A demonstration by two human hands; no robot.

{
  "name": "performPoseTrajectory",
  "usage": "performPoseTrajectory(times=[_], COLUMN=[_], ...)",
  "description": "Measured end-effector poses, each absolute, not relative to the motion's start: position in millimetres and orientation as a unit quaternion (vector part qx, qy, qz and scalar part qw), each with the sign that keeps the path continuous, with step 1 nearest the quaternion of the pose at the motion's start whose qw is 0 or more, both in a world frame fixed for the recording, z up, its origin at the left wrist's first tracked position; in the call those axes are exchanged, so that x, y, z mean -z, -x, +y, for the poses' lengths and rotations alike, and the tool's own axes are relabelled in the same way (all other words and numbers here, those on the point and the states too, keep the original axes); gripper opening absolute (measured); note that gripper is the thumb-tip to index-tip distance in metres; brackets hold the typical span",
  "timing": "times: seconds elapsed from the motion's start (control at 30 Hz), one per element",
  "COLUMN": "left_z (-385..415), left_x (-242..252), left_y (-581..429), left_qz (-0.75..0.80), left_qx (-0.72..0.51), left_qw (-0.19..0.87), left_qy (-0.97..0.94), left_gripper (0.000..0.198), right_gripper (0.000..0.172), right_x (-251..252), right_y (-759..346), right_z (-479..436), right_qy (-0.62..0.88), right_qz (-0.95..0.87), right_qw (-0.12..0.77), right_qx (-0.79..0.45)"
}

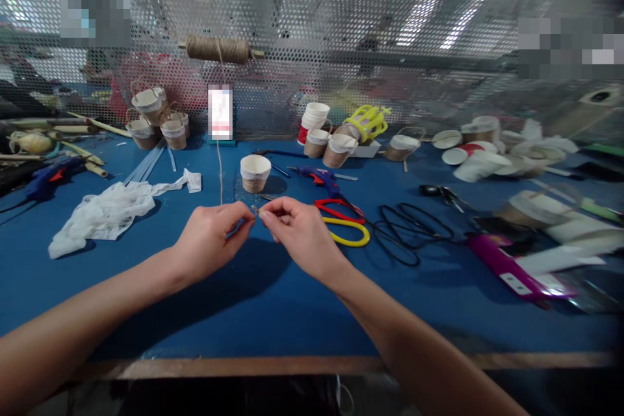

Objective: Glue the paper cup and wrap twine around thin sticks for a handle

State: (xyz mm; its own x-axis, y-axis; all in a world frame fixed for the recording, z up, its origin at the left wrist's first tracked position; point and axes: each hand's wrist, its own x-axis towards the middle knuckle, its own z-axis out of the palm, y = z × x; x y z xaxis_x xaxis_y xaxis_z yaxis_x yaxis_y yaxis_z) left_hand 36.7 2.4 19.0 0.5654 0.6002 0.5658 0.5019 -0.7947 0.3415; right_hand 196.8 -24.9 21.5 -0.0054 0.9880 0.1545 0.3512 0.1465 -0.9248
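My left hand (208, 238) and my right hand (303, 234) meet above the table, each closed in a pinch. Between the fingertips shows a short brown bit of twine (254, 209), with its detail too small to read. A strand of jute twine (220, 172) runs down from the spool (218, 50) on the mesh and passes behind my left hand. Just beyond my fingers, a paper cup (255, 175) wrapped in twine with a white lace band stands upright. Beside my right hand lie scissors (351, 234) with red and yellow handles, their blades partly hidden.
White lace (110, 211) lies crumpled at left, near a blue glue gun (51, 177). Wrapped cups with handles (149, 104) stack behind it. Another glue gun (319, 179), a coiled black cable (414, 227) and a purple power strip (517, 270) spread rightward. A metal mesh (292, 6) closes the back.
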Motion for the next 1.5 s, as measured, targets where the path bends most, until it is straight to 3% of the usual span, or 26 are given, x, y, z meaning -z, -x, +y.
performPoseTrajectory(times=[0.13,0.5,0.83,1.07,1.3,1.5], left_z=[4.0,3.5,4.2,19.7,32.5,22.7], left_x=[-20.0,-17.7,-31.5,-48.9,-38.1,-20.2], left_y=[-35.5,-34.6,-31.0,-22.2,-20.4,-29.2], left_qz=[0.292,0.273,0.261,0.288,0.272,0.306], left_qx=[-0.345,-0.342,-0.274,-0.207,-0.179,-0.255], left_qw=[0.008,-0.022,-0.086,0.122,0.467,0.597], left_qy=[-0.892,-0.899,-0.922,-0.927,-0.822,-0.696], left_gripper=[0.012,0.011,0.018,0.012,0.017,0.020], right_gripper=[0.008,0.008,0.013,0.012,0.008,0.009], right_x=[-23.7,-26.6,-23.8,-29.4,-35.7,-33.1], right_y=[-198.6,-200.6,-198.2,-201.1,-199.9,-199.3], right_z=[-25.6,-27.7,-33.9,-36.2,-36.9,-32.1], right_qy=[0.545,0.538,0.500,0.441,0.458,0.465], right_qz=[-0.640,-0.684,-0.801,-0.838,-0.743,-0.616], right_qw=[0.429,0.408,0.319,0.300,0.367,0.428], right_qx=[-0.329,-0.275,-0.078,-0.115,-0.321,-0.470])
